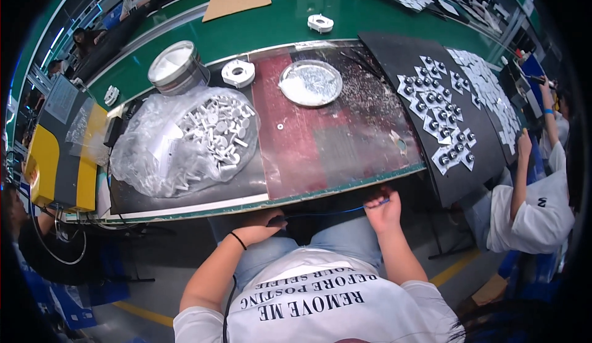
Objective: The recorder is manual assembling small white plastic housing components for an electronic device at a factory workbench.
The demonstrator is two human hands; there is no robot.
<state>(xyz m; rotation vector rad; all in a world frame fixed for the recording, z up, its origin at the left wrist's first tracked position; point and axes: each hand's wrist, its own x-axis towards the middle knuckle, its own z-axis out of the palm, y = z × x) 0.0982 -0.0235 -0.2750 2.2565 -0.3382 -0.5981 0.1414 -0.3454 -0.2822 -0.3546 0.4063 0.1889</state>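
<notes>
In the head view, the right hand (383,210) is pinching a thin blue cord (333,211), which is stretching between both hands; whether the left hand (261,227) is gripping, I cannot tell. A plastic bag (137,152) is lying beyond the left hand.

Cardboard sheet (237,2) on green surface (277,31), yellow-and-grey machine (66,152)

Left hand (260,230): fingers around a small dark object (277,221), near the tabletop's (285,161) front edge
Right hand (385,212): fingers pinching a blue cord (345,210) that runs toward the left hand
Clear bag (139,152): heaped with white pegs (222,127)
Metal tub (185,79): behind the bag
Round plate (337,92): holding white material (301,86)
Black mat (393,59): white cards (404,85) bearing dark round parts (420,107)
</notes>
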